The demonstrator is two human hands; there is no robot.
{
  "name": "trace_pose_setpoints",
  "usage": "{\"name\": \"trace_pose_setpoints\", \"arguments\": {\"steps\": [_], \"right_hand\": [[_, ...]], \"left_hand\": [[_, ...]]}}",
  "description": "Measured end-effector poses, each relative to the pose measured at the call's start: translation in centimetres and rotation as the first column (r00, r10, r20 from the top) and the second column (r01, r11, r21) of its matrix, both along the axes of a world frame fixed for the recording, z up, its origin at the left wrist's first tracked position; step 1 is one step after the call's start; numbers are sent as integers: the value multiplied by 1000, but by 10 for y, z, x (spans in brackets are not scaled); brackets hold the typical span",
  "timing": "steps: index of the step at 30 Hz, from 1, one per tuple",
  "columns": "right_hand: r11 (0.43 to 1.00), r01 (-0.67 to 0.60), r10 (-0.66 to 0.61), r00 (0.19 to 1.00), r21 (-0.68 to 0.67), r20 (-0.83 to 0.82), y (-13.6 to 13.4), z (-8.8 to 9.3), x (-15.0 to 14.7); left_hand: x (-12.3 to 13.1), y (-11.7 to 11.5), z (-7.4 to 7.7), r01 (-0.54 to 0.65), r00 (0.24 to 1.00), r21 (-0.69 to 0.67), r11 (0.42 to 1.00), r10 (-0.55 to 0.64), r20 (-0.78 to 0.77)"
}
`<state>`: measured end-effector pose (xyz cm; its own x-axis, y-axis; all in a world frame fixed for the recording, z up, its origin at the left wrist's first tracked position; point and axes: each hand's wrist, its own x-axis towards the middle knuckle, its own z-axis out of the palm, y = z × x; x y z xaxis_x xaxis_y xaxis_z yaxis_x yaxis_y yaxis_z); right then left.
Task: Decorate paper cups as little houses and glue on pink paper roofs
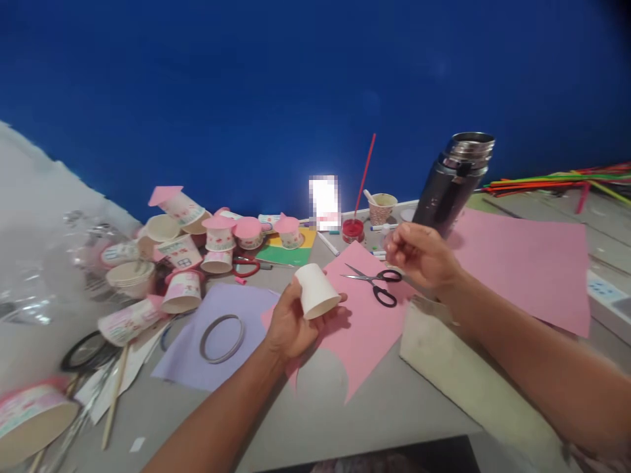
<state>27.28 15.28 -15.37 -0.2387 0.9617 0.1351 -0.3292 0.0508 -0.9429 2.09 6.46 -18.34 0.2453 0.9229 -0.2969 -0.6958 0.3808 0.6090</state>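
Note:
My left hand (296, 322) is wrapped round a plain white paper cup (318, 291), which is tilted with its open rim toward me. Closed in a pinch, my right hand (419, 256) is raised in front of a dark steel thermos flask (451, 184); what its fingers hold, if anything, I cannot make out. Scissors (377, 282) with black handles lie spread on cut pink paper (367, 341) between my hands. To the left, a roll of tape (221, 338) rests on a sheet of purple paper (185, 355).
Decorated paper cups (182, 291) with pink tops crowd the left side. At the back stand a red pot (353, 230) with a red stick and a patterned cup (382, 209). Pink paper (532, 269), a beige cloth-like piece (458, 368) and colourful sticks (542, 184) lie right.

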Motion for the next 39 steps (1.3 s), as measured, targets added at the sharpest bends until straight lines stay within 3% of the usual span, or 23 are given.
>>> {"name": "trace_pose_setpoints", "arguments": {"steps": [3, 5, 8, 10, 11, 13, 17, 19, 21, 23, 25, 27, 33, 39], "right_hand": [[988, 98, -110, 989, 124, 97, 6, 16, 19], [980, 50, -117, 928, 193, 353, 8, 22, 30], [967, -92, -124, 647, 238, 753, 13, 24, 42], [959, -146, -151, 458, 242, 876, 18, 22, 49], [957, -148, -171, 405, 249, 898, 21, 22, 52], [957, -117, -203, 379, 265, 903, 25, 24, 57], [957, -23, -236, 513, 288, 825, 23, 41, 64], [961, -53, -205, 520, 271, 829, 19, 53, 67], [963, -142, -146, 438, 229, 887, 14, 62, 73], [959, -224, -110, 276, 175, 955, 6, 64, 79], [956, -247, -141, 92, 160, 986, -4, 56, 84], [955, -197, -231, -32, 221, 972, -14, 41, 87], [943, -138, -320, -128, 303, 939, -18, -8, 74], [926, -228, -342, -165, 301, 925, 6, -17, 54]], "left_hand": [[2, -1, 0, -32, 997, -45, 998, 29, -75], [5, -1, -1, -70, 993, -79, 994, 61, -100], [6, 1, -1, -66, 993, -93, 993, 57, -103], [5, 2, -1, -41, 994, -86, 995, 33, -100], [5, 2, -1, -33, 995, -81, 996, 25, -101], [5, 2, -1, -26, 994, -75, 997, 18, -104], [7, -1, 0, -24, 993, -95, 995, 12, -119], [9, -2, 1, -20, 992, -112, 994, 6, -123], [10, -3, 1, 3, 992, -132, 991, -20, -126], [11, -3, 2, 20, 991, -148, 989, -39, -128], [11, -4, 0, 20, 990, -132, 991, -38, -138], [10, -5, -2, 41, 986, -96, 995, -56, -157], [8, -11, -8, 194, 929, 3, 981, -182, -322], [7, -13, -8, 266, 908, 87, 960, -220, -357]]}}
